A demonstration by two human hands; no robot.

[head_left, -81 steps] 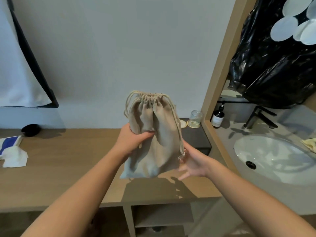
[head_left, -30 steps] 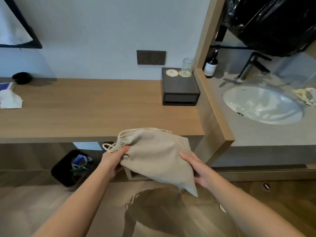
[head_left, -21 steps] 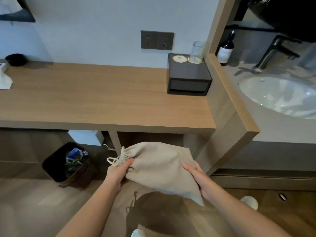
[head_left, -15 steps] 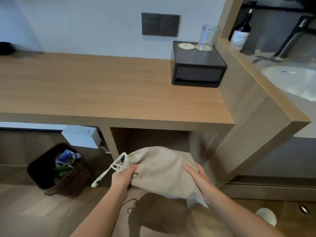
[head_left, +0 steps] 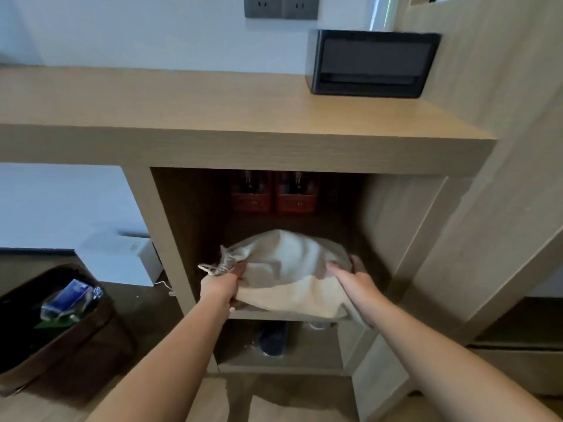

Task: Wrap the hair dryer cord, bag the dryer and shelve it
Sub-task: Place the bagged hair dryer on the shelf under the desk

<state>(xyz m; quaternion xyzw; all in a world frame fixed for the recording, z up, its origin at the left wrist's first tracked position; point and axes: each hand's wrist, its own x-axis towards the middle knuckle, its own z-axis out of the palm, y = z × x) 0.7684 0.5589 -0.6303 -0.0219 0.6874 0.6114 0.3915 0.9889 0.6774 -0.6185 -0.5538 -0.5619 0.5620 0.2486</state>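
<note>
Shelving the bagged dryer — the last step of the task, judged from how things lie. Nearest the camera, two bare forearms reach forward and down into the open cubby under the tabletop (head_left: 243,117). The left hand (head_left: 220,289) has its grip clenched on the gathered drawstring neck of the cloth bag (head_left: 289,269); the right hand (head_left: 353,278) lies on the bag's other end, fingers curled over the fabric and grasping it. The bag is full and rounded, so the dryer is presumably inside, though it cannot be seen. The bag lies across the shelf (head_left: 274,315) of the cubby, its near edge overhanging the shelf's front lip.

Farther in, two red boxes (head_left: 272,191) stand against the back wall, apart from the bag. Below the shelf, a dark object — too dim to identify — sits in the lower compartment. To the left a waste bin (head_left: 54,324) stands on the floor; on the tabletop above rests a black box (head_left: 370,63).

Next move, as a judgement: push the bag farther back so no part overhangs, stopping short of the red boxes, then release both hands.
</note>
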